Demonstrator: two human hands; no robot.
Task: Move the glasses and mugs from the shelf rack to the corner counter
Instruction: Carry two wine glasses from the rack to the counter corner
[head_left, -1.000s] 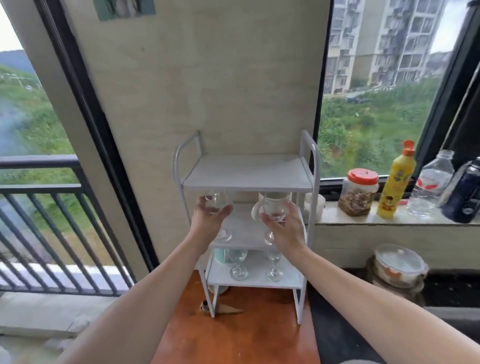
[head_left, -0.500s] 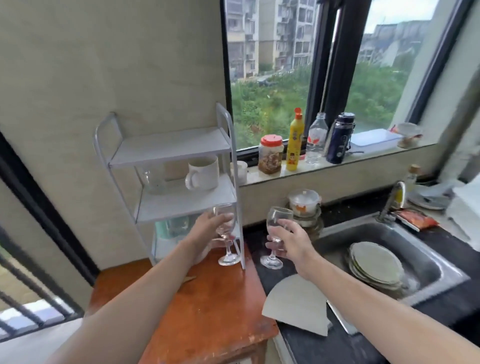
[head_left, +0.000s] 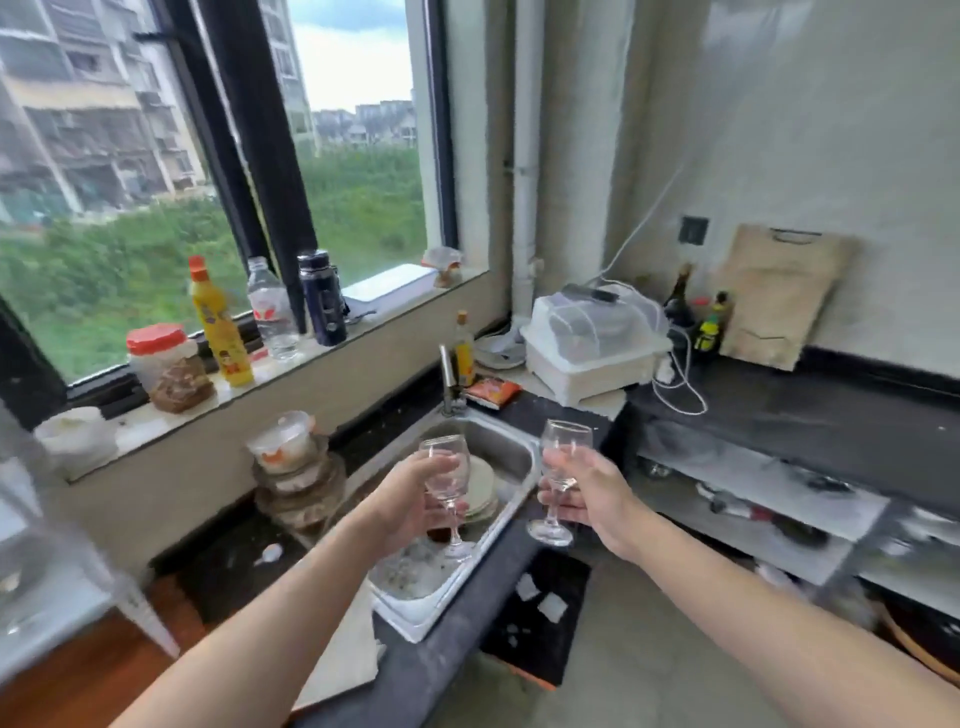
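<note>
Two stemmed wine glasses are held clear of every surface — this is judged to be the carrying step, between rack and counter. The left hand (head_left: 410, 501) is closed around the bowl and upper stem of the left glass (head_left: 445, 480), whose foot hangs above the stainless sink (head_left: 511, 454) and the stack of plates (head_left: 480, 493) lying in it. The right hand (head_left: 584, 493) is wrapped around the stem of the right glass (head_left: 563, 457), whose foot hangs beyond the sink's right rim, over the edge of the dark worktop. Both glasses are carried roughly upright and apart from one another. Only a blurred sliver of the shelf rack (head_left: 57, 582) is seen at the left edge, so what is left on it cannot be told. The corner counter (head_left: 810, 415) lies ahead and to the right — a bare dark stretch is offered there, beside a white covered appliance (head_left: 597, 343) and its trailing white cable (head_left: 680, 387). For the next move, each glass should be brought over that bare stretch, lowered until the foot sits flat, and only then released; the cable and the counter edge are to be avoided, since a thin stem is likely to tip or snap if set on uneven ground.
</note>
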